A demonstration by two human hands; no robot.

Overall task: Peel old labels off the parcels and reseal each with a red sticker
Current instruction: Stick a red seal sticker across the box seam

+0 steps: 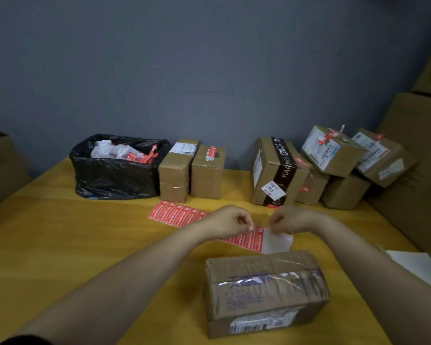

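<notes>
Our left hand (230,221) and right hand (290,220) both pinch the sticker sheet (253,239) over the desk (85,245), likely to peel one free for the parcel (264,290) lying close before us.

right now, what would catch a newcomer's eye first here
The left hand and right hand meet mid-table, pinching a red sticker sheet just beyond a taped brown parcel. A black bin bag of scraps sits back left; stacked parcels crowd the back right.
</notes>
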